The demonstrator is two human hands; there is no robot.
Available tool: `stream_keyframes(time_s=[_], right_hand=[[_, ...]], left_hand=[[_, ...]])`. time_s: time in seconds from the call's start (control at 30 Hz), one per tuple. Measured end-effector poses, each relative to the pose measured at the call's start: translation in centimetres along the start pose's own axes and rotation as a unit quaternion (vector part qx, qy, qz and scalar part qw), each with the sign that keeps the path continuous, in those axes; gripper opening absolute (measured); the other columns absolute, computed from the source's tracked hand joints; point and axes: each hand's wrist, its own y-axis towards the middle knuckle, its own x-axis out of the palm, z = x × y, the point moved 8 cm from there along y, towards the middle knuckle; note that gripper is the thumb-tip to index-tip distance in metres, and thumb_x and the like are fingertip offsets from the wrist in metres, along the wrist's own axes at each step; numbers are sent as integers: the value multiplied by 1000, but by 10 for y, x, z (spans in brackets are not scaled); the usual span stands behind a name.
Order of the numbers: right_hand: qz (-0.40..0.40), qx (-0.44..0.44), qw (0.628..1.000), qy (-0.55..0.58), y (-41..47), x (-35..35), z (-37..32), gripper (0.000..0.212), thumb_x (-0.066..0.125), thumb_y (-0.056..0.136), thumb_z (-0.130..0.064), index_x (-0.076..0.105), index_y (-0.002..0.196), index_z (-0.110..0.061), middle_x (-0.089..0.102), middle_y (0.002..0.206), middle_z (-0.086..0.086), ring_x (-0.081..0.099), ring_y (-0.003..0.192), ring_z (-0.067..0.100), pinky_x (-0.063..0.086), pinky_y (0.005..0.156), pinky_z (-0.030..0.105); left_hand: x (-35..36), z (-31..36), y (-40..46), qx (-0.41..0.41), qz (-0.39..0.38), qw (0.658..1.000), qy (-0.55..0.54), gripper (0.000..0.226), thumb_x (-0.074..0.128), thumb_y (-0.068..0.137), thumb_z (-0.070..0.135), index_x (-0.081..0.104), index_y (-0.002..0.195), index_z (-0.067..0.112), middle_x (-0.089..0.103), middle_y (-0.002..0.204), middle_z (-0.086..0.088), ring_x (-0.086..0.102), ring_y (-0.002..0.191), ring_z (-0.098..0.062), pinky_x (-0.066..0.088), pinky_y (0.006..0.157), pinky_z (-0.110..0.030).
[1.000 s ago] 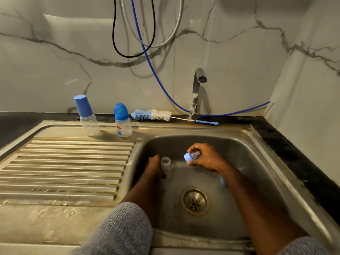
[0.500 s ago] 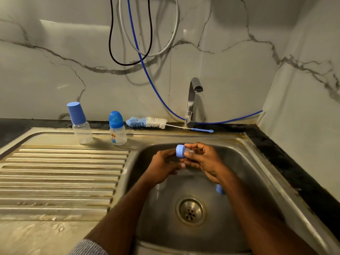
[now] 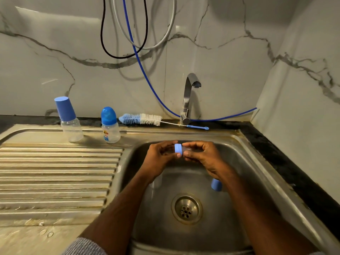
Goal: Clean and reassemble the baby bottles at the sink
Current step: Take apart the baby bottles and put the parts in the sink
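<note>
Over the sink basin (image 3: 257,173), both my hands hold a small blue screw ring (image 3: 178,149) with a clear piece on its right side. My left hand (image 3: 161,156) pinches the ring from the left. My right hand (image 3: 204,155) pinches the clear piece from the right. A clear bottle body (image 3: 156,183) stands in the basin, partly hidden under my left wrist. A blue cap (image 3: 216,184) lies in the basin beside my right forearm. At the back of the drainboard stand two capped bottles: one with a tall blue cap (image 3: 69,122), one with a rounded blue cap (image 3: 110,126).
A blue-and-white bottle brush (image 3: 141,119) lies on the sink's back ledge next to the faucet (image 3: 189,96). The drain (image 3: 186,208) sits in the basin floor. The ribbed drainboard (image 3: 55,172) spreads to the left. Cables and a blue hose (image 3: 147,76) hang on the marble wall.
My left hand let go of the clear bottle body in the basin and rose to meet my right hand. Both hands now hold the blue ring higher over the basin.
</note>
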Motion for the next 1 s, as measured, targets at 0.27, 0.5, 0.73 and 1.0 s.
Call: stream_keyframes(time_s=[0.27, 0.5, 0.73, 1.0], right_hand=[[41, -43, 995, -77, -2, -4, -18, 15, 78, 81, 0, 76, 90, -13, 77, 83, 8, 75, 74, 24, 60, 68, 26], [25, -40, 995, -89, -8, 5, -24, 14, 76, 81, 4, 73, 81, -9, 75, 81, 9, 74, 73, 26, 63, 71, 36], [26, 15, 999, 17, -10, -2, -19, 21, 69, 86, 8, 78, 94, -10, 76, 102, 12, 75, 92, 27, 61, 73, 28], [64, 46, 996, -41, -10, -2, -11, 14, 72, 86, -5, 73, 93, -18, 77, 83, 1, 72, 69, 10, 50, 53, 20]], left_hand=[[4, 4, -1, -12, -41, 997, -62, 35, 77, 82, 4, 71, 113, 17, 78, 102, -2, 75, 98, -18, 57, 80, -20], [6, 6, -6, -15, -63, 995, -75, 43, 80, 71, 16, 70, 113, 15, 78, 101, -4, 75, 97, -18, 57, 80, -20], [4, 15, -3, 3, -46, 998, -53, 36, 78, 78, 2, 70, 109, 20, 79, 98, 1, 75, 95, -16, 57, 79, -19], [4, 9, -2, 4, -27, 1000, -10, 39, 79, 79, 2, 69, 115, 14, 78, 102, 0, 75, 97, -13, 59, 88, -27]])
